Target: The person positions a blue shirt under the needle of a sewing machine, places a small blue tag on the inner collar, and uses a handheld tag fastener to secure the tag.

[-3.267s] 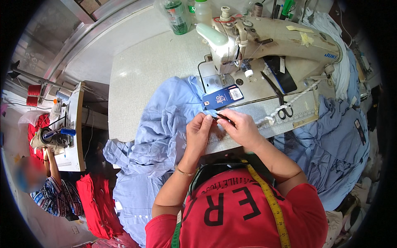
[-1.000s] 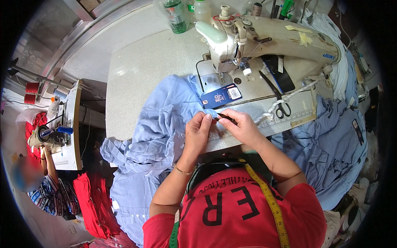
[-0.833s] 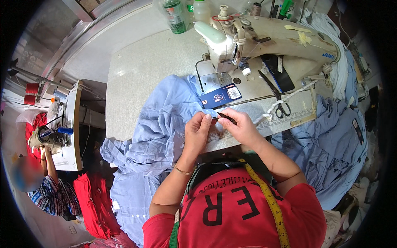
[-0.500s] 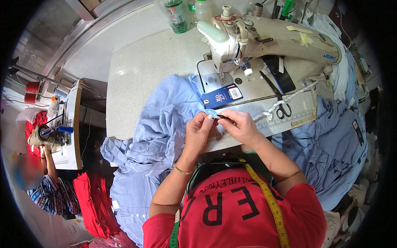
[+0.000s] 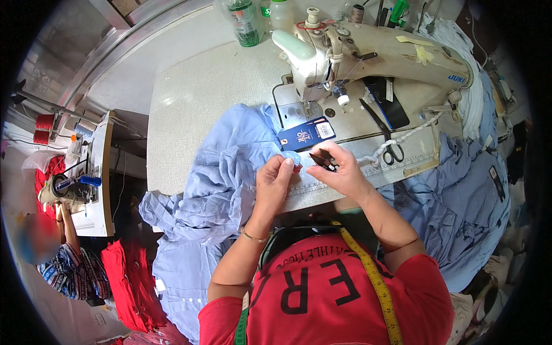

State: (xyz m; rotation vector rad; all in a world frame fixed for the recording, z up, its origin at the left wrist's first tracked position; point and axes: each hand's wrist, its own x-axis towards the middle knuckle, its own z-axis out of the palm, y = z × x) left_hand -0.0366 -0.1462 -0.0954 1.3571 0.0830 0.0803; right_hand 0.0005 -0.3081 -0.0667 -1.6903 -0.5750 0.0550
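My left hand [image 5: 271, 183] pinches an edge of the light blue garment [image 5: 227, 152] between thumb and fingers, close to the table's front edge. A small reddish bit shows just below those fingertips. In my right hand [image 5: 349, 177] are dark thread snips [image 5: 322, 162], their pointed blades aimed at the left fingertips, a short gap away from the cloth. A dark blue hang tag [image 5: 307, 135] with a white label lies beyond both hands, by the garment. The rest of the garment spreads left and hangs over the table's front edge.
Behind the tag stands a sewing machine [image 5: 374, 49]. Black scissors [image 5: 378, 123], a phone [image 5: 389, 104] and a white twisted cord [image 5: 397, 142] lie to the right. More blue garments [image 5: 445, 213] hang at the right. At far left a person works at another machine [image 5: 63, 187].
My right hand has moved slightly right, away from the left fingertips, and the snips now show clearly. The left hand keeps its pinch on the cloth almost in place.
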